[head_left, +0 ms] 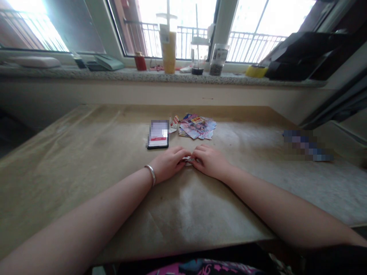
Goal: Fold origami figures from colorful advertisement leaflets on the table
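A small folded piece of paper (188,160) is pinched between the two hands at the middle of the paper-covered table (86,152); it is held at the fingertips, with the left hand (169,162) closed on it from nine o'clock and the right hand (210,160) closed on it from three o'clock. Only a narrow strip of the piece is seen in the gap between the fingers: it appears pale, whitish, with darker print, and its shape cannot be told because most of it is covered. Both hands are rested low on the tabletop, knuckles up, and a silver bangle (150,173) is worn on the left wrist. At twelve o'clock from the hands, near but apart, a heap of colourful printed paper scraps (197,126) is spread on the table. At eleven o'clock, just beside that heap, a smartphone (158,134) is laid flat with its screen lit. Further off at twelve o'clock, on the windowsill (114,74), a tall cup with yellow drink (168,44) is stood upright.
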Available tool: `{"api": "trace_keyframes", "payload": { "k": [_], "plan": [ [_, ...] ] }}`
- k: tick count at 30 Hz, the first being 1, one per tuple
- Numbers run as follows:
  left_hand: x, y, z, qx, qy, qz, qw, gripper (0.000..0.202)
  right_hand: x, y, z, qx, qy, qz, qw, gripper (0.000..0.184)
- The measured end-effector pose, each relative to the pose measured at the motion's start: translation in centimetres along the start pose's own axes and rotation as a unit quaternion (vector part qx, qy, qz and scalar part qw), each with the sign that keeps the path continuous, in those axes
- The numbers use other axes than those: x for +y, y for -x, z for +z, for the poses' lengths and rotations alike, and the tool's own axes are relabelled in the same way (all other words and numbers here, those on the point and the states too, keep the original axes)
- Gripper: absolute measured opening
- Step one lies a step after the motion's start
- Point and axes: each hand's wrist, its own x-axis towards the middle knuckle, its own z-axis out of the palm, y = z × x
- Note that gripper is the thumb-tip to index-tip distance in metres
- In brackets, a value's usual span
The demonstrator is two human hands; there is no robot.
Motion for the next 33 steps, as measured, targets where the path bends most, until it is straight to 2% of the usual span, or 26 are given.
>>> {"api": "trace_keyframes", "payload": {
  "k": [5,21,27,33],
  "plan": [
    [-0.45,0.09,-0.25,-0.032,-0.035,-0.019,0.999,0.007,-0.05,-0.02,-0.11,-0.007,0.013,-0.002,1.0,0.017],
    [-0.45,0.19,-0.44,-0.035,-0.082,-0.02,0.996,0.012,-0.45,-0.18,-0.6,-0.033,0.04,-0.007,0.999,0.021],
    [-0.75,0.34,-0.66,-0.031,-0.068,-0.03,0.997,0.011,-0.04,0.11,-0.53,-0.012,0.04,0.034,0.999,0.02],
    [-0.61,0.22,-0.69,-0.035,-0.071,-0.031,0.996,0.012,0.29,0.01,-0.41,-0.01,0.019,0.016,1.0,0.02]
  ]
}}
